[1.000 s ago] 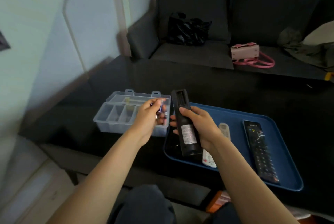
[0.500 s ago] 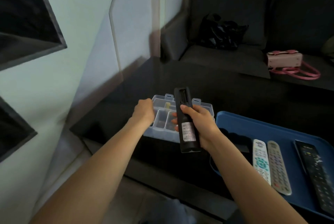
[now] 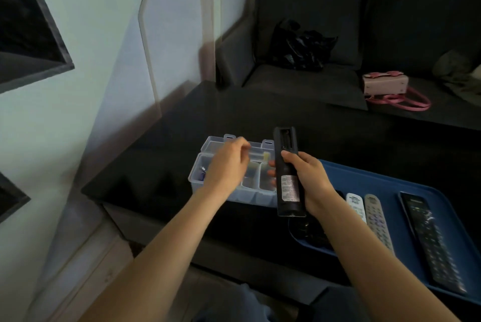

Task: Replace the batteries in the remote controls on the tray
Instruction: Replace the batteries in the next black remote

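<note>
My right hand (image 3: 309, 183) grips a black remote (image 3: 287, 178) held back side up, its battery bay (image 3: 285, 139) uncovered at the far end. My left hand (image 3: 229, 165) hovers over a clear compartment box (image 3: 250, 198) with its fingers loosely curled and blurred; nothing shows in them. Purple batteries (image 3: 201, 174) lie in the box's left compartment. On the blue tray (image 3: 390, 183) at the right lie a white remote (image 3: 355, 204), a grey remote (image 3: 377, 220) and a long black remote (image 3: 432, 241). Below my right hand a dark object (image 3: 309, 230) sits on the tray.
Box and tray rest on a glossy black table (image 3: 260, 113). Behind it stands a dark sofa (image 3: 325, 22) with a black bag (image 3: 299, 46) and a pink handbag (image 3: 385, 85). A pale wall (image 3: 104, 61) runs close along the left.
My left hand held a battery beside the remote, dipped into the box, and now hovers above it with nothing seen in it. The view has swung left. My right hand keeps holding the remote.
</note>
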